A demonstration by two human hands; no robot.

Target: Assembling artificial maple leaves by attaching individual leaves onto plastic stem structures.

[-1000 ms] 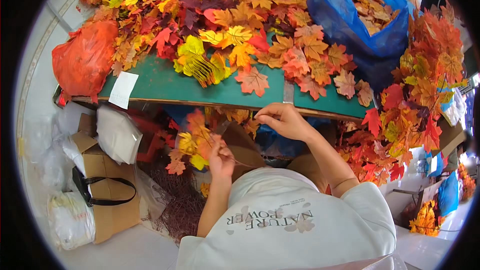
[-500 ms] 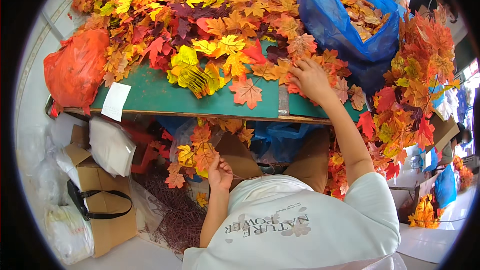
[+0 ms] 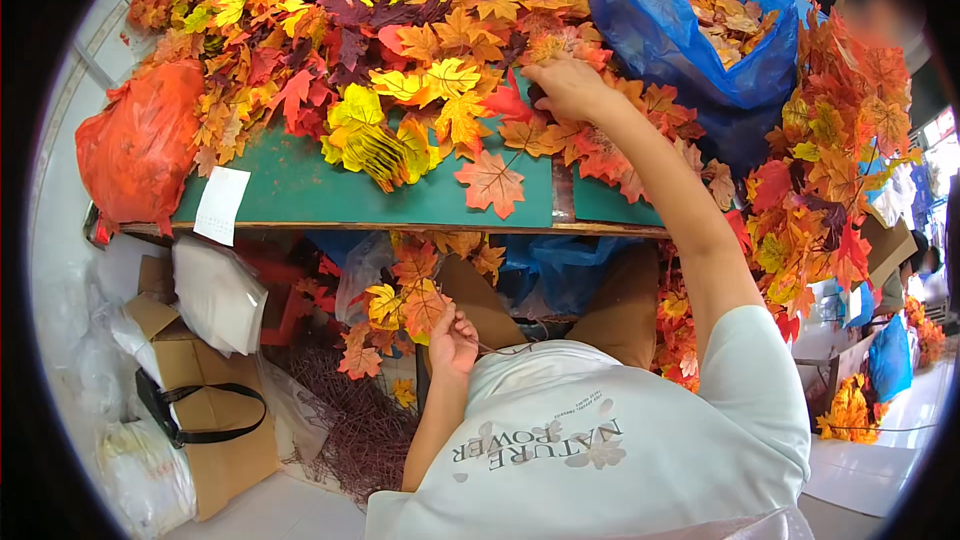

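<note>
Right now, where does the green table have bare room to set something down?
The front of the green table, between the white paper and the pale orange leaf; a smaller patch between the grey strip and the right forearm. Crowded: the back, under the leaf heap and blue bag.

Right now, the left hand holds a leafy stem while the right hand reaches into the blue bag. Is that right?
No: the head view shows the right hand at leaves on the green table, outside the blue bag. The left hand holds a leafy stem.
</note>
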